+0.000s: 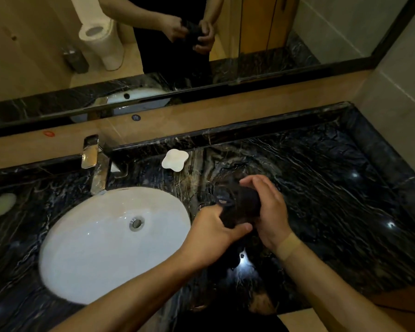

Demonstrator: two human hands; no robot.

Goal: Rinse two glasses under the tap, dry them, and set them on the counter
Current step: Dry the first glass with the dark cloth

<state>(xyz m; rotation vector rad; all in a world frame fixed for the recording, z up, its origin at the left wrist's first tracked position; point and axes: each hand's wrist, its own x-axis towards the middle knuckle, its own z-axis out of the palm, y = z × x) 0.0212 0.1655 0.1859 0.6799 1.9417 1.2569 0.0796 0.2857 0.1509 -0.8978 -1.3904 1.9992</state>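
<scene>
Over the black marble counter (321,188), to the right of the sink, both my hands work a dark cloth (243,207) bunched between them. My left hand (211,233) grips its lower end, thumb pressed along the fabric. My right hand (268,212) curls round the bundle from the far side. Whatever the cloth wraps is hidden; no glass shows plainly inside it. A faint clear curved edge (201,206) shows on the counter just left of the cloth, too dim to identify.
A white oval sink (89,255) sits at the left with a chrome tap (94,161) behind it, no water visibly running. A white flower-shaped dish (174,159) lies near the back ledge. Pale round items (0,204) rest at the far left. A mirror (321,32) spans the wall.
</scene>
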